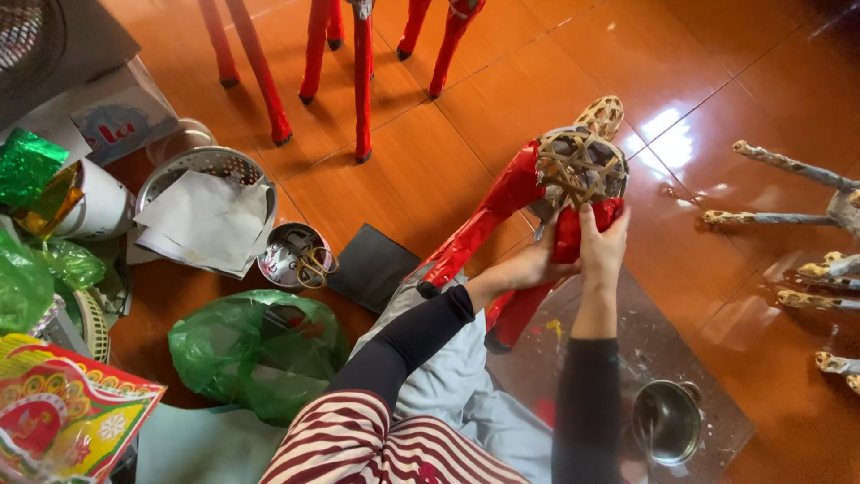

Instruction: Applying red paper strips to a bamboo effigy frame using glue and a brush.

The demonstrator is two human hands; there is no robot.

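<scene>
Open room was offered by the glossy orange tiled floor (555, 63) at the upper right of the frame. The upper edge was lined by red paper-wrapped frame legs (362, 81), and the right edge by bare paper-taped frame legs (788, 166). Lower right, a small steel bowl (667, 419) was set on a clear plastic sheet (717, 394). Left of centre lay a green plastic bag (255, 354), a tin holding scissors (296, 257) and a perforated metal basin of white paper (208, 211). At centre right, a woven bamboo animal frame partly covered in red paper (537, 193) was held above the lap; the left hand (537, 266) was closed on its red body from below-left, and the right hand (602, 244) was pressed against it just below the bare weave.
</scene>
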